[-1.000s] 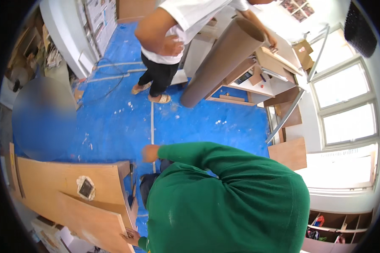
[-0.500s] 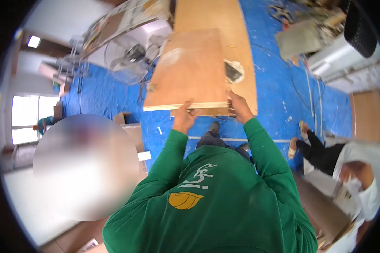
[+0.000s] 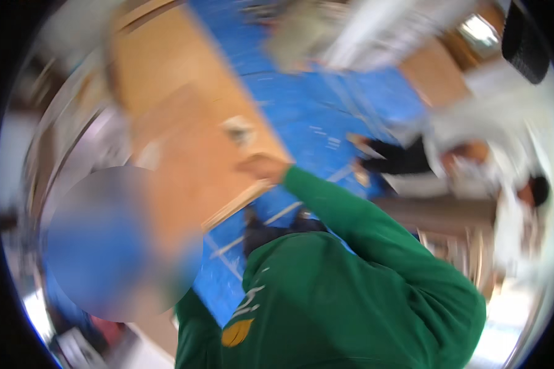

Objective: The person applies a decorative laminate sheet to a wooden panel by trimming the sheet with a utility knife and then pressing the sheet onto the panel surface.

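A reddish-brown plywood panel point(image 3: 191, 160) with a pale layered front edge lies over a longer yellowish board point(image 3: 160, 55). My right hand point(image 3: 261, 167) is at the panel's near right corner, touching it or just above it. Motion smears its fingers, so their grip cannot be made out. A round blurred patch covers the panel's left side and the place where my left arm ends. Only the green left sleeve point(image 3: 198, 326) shows, and the left hand is hidden. On the long board, beside the panel's right edge, sits a small pale-and-dark patch point(image 3: 239, 131).
Blue sheeting point(image 3: 295, 111) covers the floor, with pale strips running across it. To the right, a person in a white top and dark trousers point(image 3: 400, 157) is close by. A brown panel point(image 3: 434, 71) stands at the far right. My feet are just below the panel's front edge.
The whole view has swung, so the boards now slant at the left. My left hand, earlier on the panel's front edge, is out of sight. My right hand stays near the right corner.
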